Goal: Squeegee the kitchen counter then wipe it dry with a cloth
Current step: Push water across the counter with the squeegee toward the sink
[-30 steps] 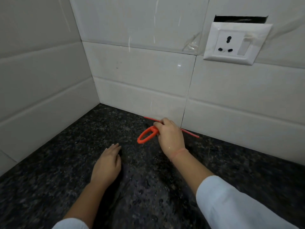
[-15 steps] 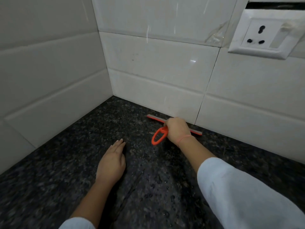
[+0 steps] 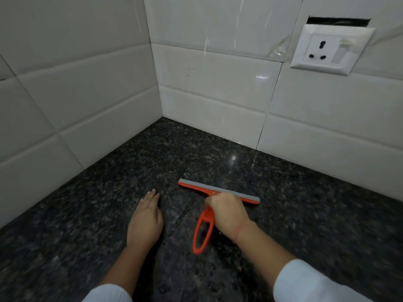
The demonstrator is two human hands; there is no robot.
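Observation:
An orange squeegee [image 3: 201, 233] with a grey rubber blade lies blade-down on the dark speckled granite counter [image 3: 316, 214]. My right hand [image 3: 229, 211] grips the top of its looped handle, just behind the blade. The blade runs left to right, well away from the back wall. My left hand [image 3: 146, 222] rests flat on the counter to the left of the squeegee, fingers together and pointing toward the corner. No cloth is in view.
White tiled walls [image 3: 218, 94] meet at a corner behind the counter, left of centre. A white power socket [image 3: 327, 52] sits on the back wall at upper right. Water drops and streaks show on the granite near my arms.
My right hand has pulled the squeegee from the foot of the back wall toward me across the counter. My left hand has stayed flat in about the same place.

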